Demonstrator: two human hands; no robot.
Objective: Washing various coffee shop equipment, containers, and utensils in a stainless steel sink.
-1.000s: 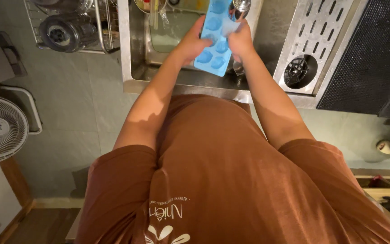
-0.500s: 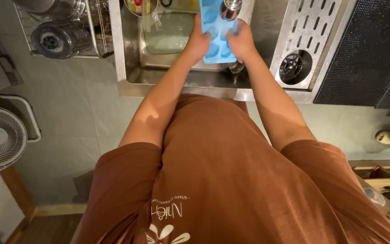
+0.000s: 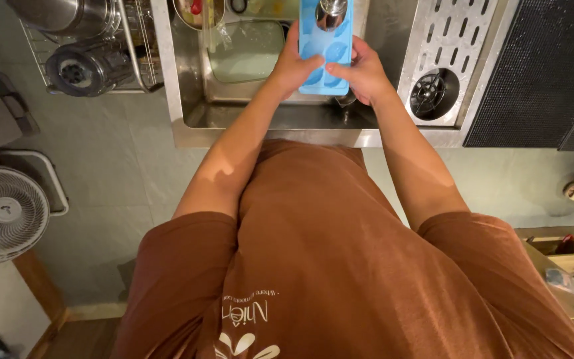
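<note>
A light blue ice cube tray (image 3: 327,50) with round hollows is held over the steel sink (image 3: 187,100), under the chrome tap (image 3: 331,12). My left hand (image 3: 295,65) grips its left edge. My right hand (image 3: 362,72) holds its right edge and lower corner, thumb on top. Both arms reach forward from my brown shirt.
A pale green board (image 3: 247,50) lies in the sink basin. A dish rack (image 3: 88,53) with a steel pot and a blender jug stands at the left. A slotted steel drain plate (image 3: 443,66) and a black mat (image 3: 539,73) lie at the right. A white fan (image 3: 4,213) is on the floor.
The tray has straightened from a tilt and now sits squarely under the tap. Both hands stayed on it, and the view has shifted a little.
</note>
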